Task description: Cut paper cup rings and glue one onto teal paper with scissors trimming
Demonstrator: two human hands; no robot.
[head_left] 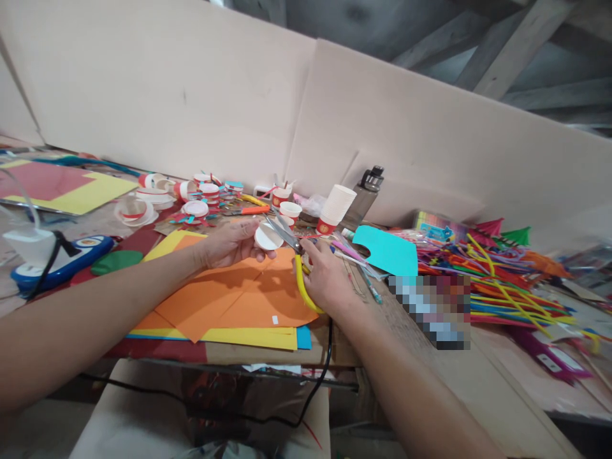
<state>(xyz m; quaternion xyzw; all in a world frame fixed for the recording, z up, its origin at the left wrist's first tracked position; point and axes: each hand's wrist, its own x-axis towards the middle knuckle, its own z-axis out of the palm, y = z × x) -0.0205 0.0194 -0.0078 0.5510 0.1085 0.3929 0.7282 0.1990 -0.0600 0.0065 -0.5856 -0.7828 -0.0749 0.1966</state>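
In the middle of the view, my left hand pinches a small round white paper piece, perhaps the bottom of a cup. My right hand is wrapped round the yellow handles of a pair of scissors. The scissor blades are parted and point up and left, over the right side of the white piece; whether they touch it is not clear. Orange paper sheets lie beneath both hands, on top of yellow and blue sheets.
Cut cup pieces and stacked paper cups stand at the back, beside a grey bottle. A cyan sheet and colourful pipe cleaners lie right. At left is a blue power strip.
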